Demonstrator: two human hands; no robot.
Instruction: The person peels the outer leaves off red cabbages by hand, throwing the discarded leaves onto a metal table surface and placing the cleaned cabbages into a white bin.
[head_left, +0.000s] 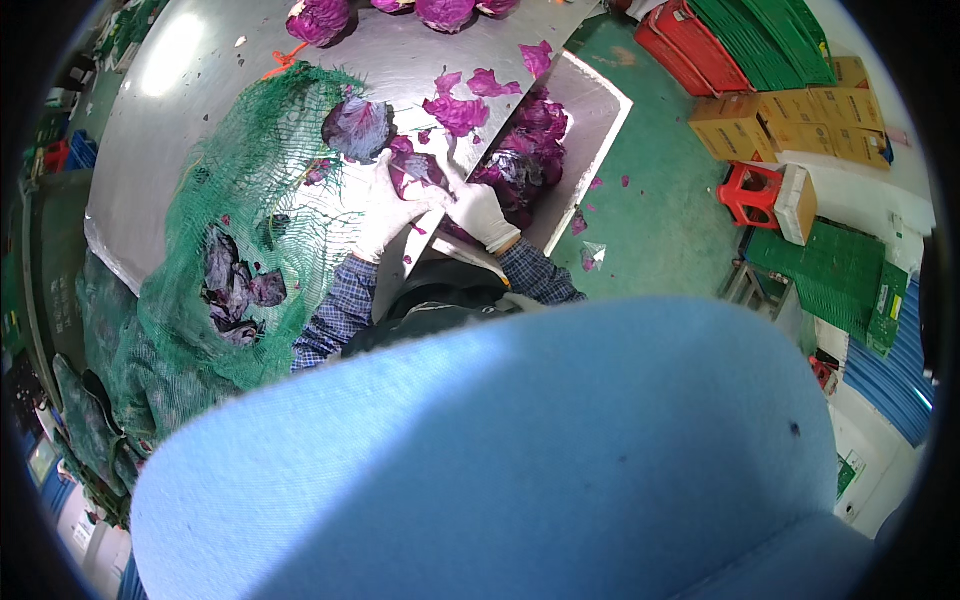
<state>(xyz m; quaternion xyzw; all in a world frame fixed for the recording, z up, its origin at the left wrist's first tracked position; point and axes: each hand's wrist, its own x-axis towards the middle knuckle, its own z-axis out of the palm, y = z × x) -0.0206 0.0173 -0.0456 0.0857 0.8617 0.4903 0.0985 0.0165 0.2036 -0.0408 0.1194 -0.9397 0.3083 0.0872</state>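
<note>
My left hand (397, 199), in a white glove, is at the metal table's edge, against purple cabbage leaves (416, 169). Beside it my right hand (476, 206), also gloved, touches the same leaves from the right. Glare and overlap hide how the fingers grip them. A larger dark cabbage leaf (358, 129) lies just beyond my left hand. Below the table edge, a white foam box (592, 127) holds many loose purple leaves (525, 161). Left of my hands, a green mesh bag (202, 195) spreads over the table, with dark leaves (236, 289) in it.
Several red cabbages (319, 19) sit at the far side of the metal table (150, 150). Leaf scraps (457, 112) lie near its right edge. Cardboard boxes (795, 120), a red stool (750, 195) and green crates (765, 37) stand right. A blue cap brim (487, 450) blocks the lower view.
</note>
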